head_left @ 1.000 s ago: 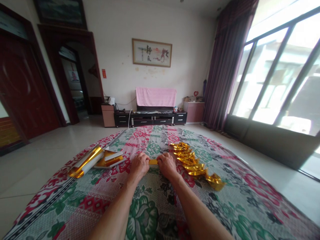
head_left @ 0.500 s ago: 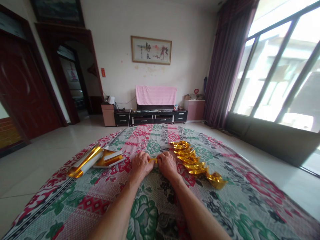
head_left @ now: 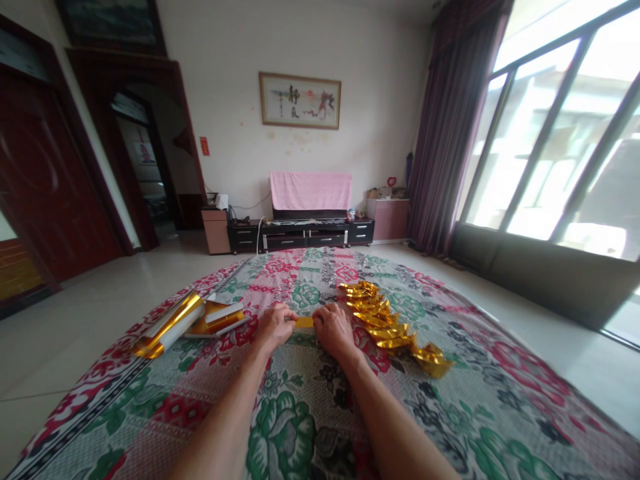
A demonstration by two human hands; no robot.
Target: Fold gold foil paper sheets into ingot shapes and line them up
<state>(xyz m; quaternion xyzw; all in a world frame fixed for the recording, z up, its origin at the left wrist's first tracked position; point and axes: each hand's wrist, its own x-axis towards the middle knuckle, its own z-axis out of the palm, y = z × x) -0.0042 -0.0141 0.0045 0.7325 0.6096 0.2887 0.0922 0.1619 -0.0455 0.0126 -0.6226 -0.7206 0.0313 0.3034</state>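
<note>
A narrow strip of gold foil paper [head_left: 305,323] lies flat on the flowered cloth between my two hands. My left hand [head_left: 275,325] pinches its left end, fingers closed. The right end is under the curled fingers of my right hand [head_left: 333,327], which hide part of it. Right of my right hand runs a row of several folded gold foil paper pieces [head_left: 387,320], shaped like little boats and overlapping. To the left lie a roll of gold and white foil paper [head_left: 173,325] and a loosely curled stack of foil sheets [head_left: 220,319].
The flowered cloth [head_left: 285,427] covers the rounded surface under my hands. Beyond it stands a low black cabinet [head_left: 285,240] bearing something draped with a pink cloth [head_left: 311,191]. A purple curtain [head_left: 450,133] and windows are at the right, a dark red door [head_left: 50,153] at the left.
My left hand has slid left, away from my right hand, so more of the gold strip shows between them. My right hand has stayed nearly in place.
</note>
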